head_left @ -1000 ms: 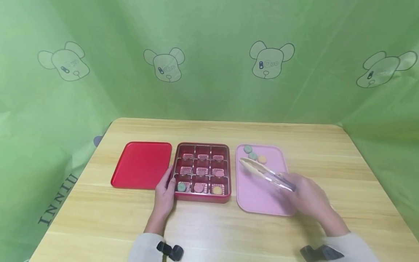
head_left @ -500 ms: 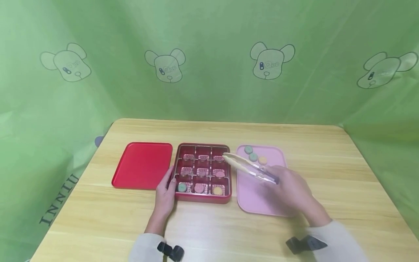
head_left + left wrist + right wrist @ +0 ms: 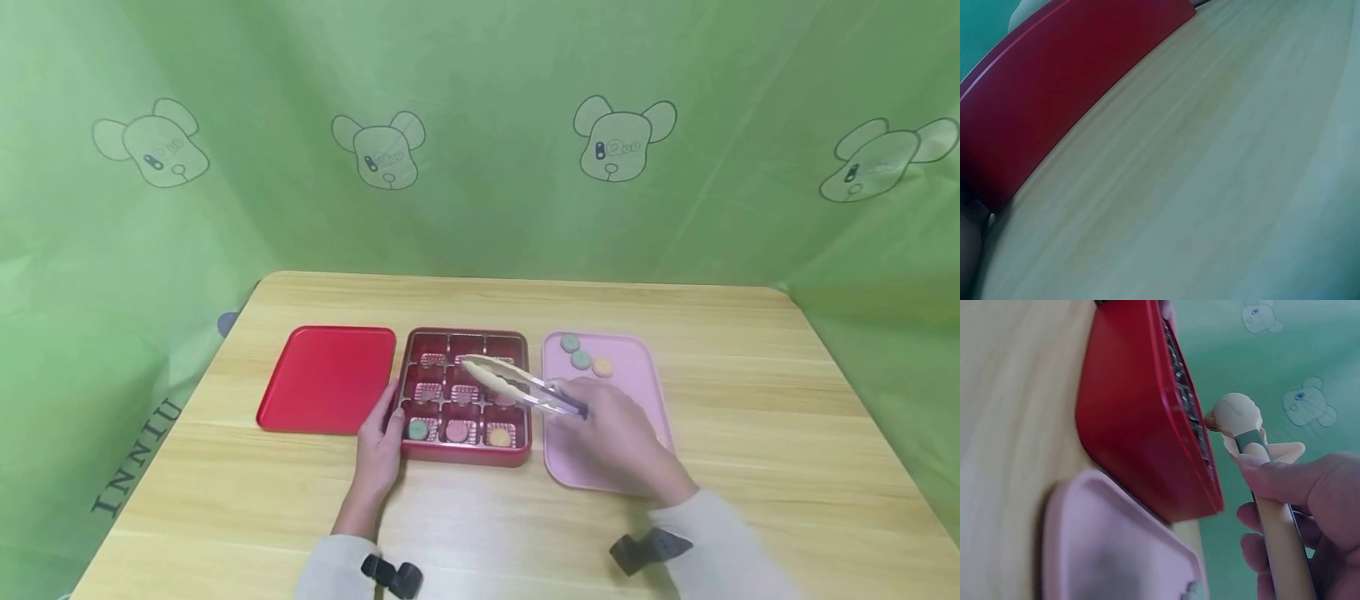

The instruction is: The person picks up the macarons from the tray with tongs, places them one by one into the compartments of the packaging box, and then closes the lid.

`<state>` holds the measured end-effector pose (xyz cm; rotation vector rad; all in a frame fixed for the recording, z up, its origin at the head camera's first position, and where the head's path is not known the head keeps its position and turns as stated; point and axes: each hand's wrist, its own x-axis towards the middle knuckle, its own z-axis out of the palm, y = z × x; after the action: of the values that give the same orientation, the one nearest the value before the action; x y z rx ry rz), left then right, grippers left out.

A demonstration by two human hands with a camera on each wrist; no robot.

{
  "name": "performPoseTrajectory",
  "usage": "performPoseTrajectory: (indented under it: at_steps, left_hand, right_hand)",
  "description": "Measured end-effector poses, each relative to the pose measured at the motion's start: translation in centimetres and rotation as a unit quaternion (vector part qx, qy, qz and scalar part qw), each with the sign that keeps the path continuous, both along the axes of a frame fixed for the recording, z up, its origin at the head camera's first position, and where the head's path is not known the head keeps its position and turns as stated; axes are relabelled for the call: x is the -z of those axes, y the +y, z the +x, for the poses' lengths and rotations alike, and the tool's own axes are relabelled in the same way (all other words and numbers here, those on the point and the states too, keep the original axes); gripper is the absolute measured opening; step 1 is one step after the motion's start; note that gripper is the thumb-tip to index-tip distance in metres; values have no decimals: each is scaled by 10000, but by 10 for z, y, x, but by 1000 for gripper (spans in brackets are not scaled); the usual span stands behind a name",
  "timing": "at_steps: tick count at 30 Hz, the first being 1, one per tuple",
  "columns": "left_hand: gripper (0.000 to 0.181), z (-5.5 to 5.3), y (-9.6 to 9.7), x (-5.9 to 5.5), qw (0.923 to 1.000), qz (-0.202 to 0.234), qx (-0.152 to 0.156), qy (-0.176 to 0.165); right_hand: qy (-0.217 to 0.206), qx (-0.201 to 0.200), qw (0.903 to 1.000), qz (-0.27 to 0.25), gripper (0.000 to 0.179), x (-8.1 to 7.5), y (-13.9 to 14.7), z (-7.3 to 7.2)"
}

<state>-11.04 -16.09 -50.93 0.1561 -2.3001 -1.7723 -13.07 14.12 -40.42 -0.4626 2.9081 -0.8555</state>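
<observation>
My left hand (image 3: 380,442) grips the left side of a red box (image 3: 465,456), its thumb at the near left corner. The box has nine compartments. A green macaron (image 3: 417,429), a pink macaron (image 3: 456,431) and a yellow macaron (image 3: 498,437) lie in the near row. Another pink macaron (image 3: 504,399) sits in the middle row at the right, partly behind the tongs. My right hand (image 3: 611,429) holds cream-tipped metal tongs (image 3: 517,386) over the box's middle. In the right wrist view a small brownish thing (image 3: 1210,420) shows at the tongs' tips; whether they pinch it I cannot tell.
A pink tray (image 3: 558,450) lies right of the box, bearing two green macarons (image 3: 581,359) and an orange-yellow macaron (image 3: 602,367) near its far edge. A red lid (image 3: 326,379) lies left of the box. Green cloth (image 3: 480,208) hangs behind the wooden table (image 3: 480,533).
My right hand has carried the tongs leftward from above the pink tray to over the box's middle. My left hand stays on the box.
</observation>
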Motion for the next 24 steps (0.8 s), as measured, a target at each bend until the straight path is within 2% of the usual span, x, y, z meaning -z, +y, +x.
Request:
performPoseTrajectory:
  at_steps: [6, 12, 14, 21, 24]
  left_hand:
    - [47, 0, -1, 2, 10000, -6, 22, -10]
    - [46, -1, -2, 2, 9999, 93, 106, 57]
    - [46, 0, -2, -2, 9998, 131, 127, 5]
    - [46, 11, 5, -33, 9998, 30, 172, -20]
    - [46, 12, 5, -34, 9999, 0, 143, 2]
  right_hand:
    - [-4, -162, 9999, -34, 36, 11, -12, 1]
    - [140, -209, 9997, 37, 42, 15, -15, 1]
    - [151, -206, 9997, 43, 42, 16, -15, 1]
    - [89, -180, 9998, 68, 43, 17, -14, 1]
    - [58, -160, 9998, 73, 44, 17, -14, 1]
